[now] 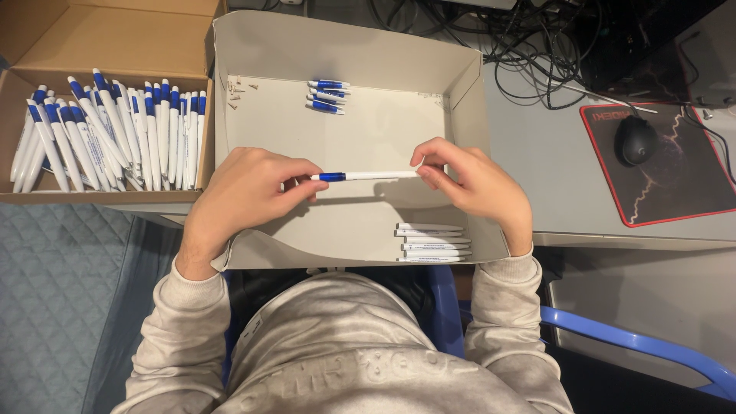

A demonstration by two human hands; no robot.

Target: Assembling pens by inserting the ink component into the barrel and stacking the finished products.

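Both hands, left hand and right hand, pinched one white-and-blue plastic pen; brown cardboard box of pens full, few loose white barrels left

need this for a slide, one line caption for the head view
Left hand and right hand hold a white and blue pen over a shallow grey tray.

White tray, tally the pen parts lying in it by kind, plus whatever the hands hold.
Blue grip pieces at the back of the white tray: 4
White barrels at the front: 5
Pen held between left hand and right hand: 1
Total: 10
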